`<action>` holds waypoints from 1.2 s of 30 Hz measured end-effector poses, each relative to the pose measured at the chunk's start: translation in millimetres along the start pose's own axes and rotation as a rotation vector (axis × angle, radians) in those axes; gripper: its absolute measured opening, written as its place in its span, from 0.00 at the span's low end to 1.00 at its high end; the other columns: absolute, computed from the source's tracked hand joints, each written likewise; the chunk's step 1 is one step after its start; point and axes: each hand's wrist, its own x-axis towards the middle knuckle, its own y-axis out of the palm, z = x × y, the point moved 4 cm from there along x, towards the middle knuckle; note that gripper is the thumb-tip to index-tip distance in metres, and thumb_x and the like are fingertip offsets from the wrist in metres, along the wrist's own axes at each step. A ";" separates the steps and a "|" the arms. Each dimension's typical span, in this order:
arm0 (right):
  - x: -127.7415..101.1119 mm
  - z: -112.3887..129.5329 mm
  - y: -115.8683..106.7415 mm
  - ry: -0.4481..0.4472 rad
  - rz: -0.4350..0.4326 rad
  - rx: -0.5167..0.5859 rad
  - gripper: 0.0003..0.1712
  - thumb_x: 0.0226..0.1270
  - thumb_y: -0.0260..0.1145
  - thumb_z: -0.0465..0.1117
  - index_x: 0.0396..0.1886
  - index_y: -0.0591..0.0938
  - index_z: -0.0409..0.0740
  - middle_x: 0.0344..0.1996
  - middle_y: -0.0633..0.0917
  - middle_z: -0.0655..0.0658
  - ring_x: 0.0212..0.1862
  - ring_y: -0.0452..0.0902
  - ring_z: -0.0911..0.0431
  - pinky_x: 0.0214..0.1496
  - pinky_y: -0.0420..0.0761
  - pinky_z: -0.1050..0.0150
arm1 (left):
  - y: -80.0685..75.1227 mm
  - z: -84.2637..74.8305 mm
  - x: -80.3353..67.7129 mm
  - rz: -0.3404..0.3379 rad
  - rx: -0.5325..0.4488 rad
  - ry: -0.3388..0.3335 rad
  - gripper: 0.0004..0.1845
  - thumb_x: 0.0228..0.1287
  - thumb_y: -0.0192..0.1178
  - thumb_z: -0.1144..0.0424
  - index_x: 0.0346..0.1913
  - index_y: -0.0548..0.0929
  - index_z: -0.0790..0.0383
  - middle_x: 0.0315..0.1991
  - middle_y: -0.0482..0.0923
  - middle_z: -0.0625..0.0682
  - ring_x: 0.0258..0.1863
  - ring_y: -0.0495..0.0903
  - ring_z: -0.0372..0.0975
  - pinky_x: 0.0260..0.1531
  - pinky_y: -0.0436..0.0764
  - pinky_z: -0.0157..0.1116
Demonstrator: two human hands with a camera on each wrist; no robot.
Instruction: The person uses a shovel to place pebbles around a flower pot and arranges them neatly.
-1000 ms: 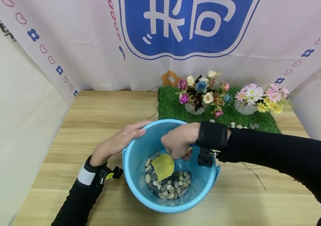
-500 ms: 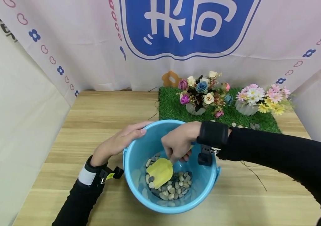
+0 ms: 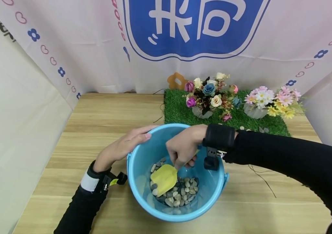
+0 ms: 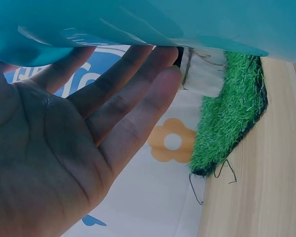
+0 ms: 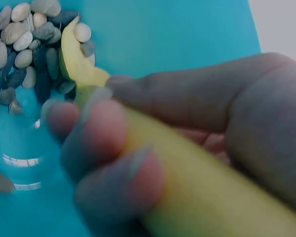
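A light-blue bucket (image 3: pixel 171 217) stands on the table with grey, white and tan pebbles (image 3: pixel 180 195) over its bottom. Inside it, my right hand (image 3: pixel 184 144) grips the yellow handle (image 5: pixel 207 182) of a toy shovel, thumb along one side and fingers curled round the other. The shovel's blade (image 3: pixel 164 179) lies low among the pebbles, a pale and a dark one right at its left edge. At the bucket's upper left, my left hand (image 3: pixel 125 144) rests against the rim, thumb on top. Its straight fingers (image 4: pixel 138 118) touch the outer wall in the left wrist view.
Behind the bucket lies an artificial grass mat (image 3: pixel 177 107). On it stand a pot of mixed roses (image 3: pixel 209 94) and a pot of pink and yellow daisies (image 3: pixel 262 100), with a few pebbles near its front edge. A printed curtain (image 3: pixel 101 48) hangs behind the wooden table (image 3: pixel 110 112).
The shovel's blade has swung to the left and lower among the pebbles, mostly in the first half second. My left hand and the bucket have stayed in place.
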 end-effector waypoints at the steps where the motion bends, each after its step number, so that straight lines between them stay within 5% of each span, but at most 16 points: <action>1: 0.3 0.4 -0.2 -0.011 -0.001 0.003 0.23 0.78 0.61 0.36 0.19 0.88 0.44 0.18 0.84 0.46 0.19 0.77 0.57 0.25 0.77 0.67 | 0.0 -0.2 -0.1 0.001 -0.001 0.001 0.27 0.82 0.37 0.59 0.78 0.61 0.65 0.65 0.73 0.65 0.52 0.82 0.61 0.40 0.88 0.49; 14: -3.3 1.9 -0.9 -0.077 0.006 -0.007 0.20 0.78 0.61 0.36 0.25 0.90 0.44 0.23 0.87 0.44 0.21 0.80 0.56 0.27 0.81 0.66 | 0.2 -0.8 1.7 0.005 0.000 -0.002 0.27 0.82 0.37 0.59 0.77 0.62 0.64 0.64 0.74 0.64 0.52 0.82 0.61 0.40 0.88 0.51; 22: -16.7 3.2 -1.0 -0.129 0.018 0.032 0.18 0.79 0.60 0.37 0.27 0.87 0.44 0.24 0.86 0.49 0.29 0.84 0.46 0.30 0.83 0.65 | -0.1 -1.2 1.3 0.006 -0.011 -0.001 0.27 0.82 0.37 0.60 0.78 0.61 0.64 0.65 0.73 0.64 0.52 0.82 0.62 0.40 0.87 0.52; 36: -30.3 6.2 -2.8 -0.203 0.013 0.060 0.14 0.79 0.60 0.35 0.33 0.88 0.43 0.26 0.86 0.47 0.27 0.83 0.55 0.36 0.86 0.62 | -0.4 -0.1 1.8 0.001 -0.010 -0.002 0.27 0.82 0.37 0.59 0.77 0.61 0.67 0.66 0.72 0.65 0.54 0.81 0.60 0.42 0.87 0.50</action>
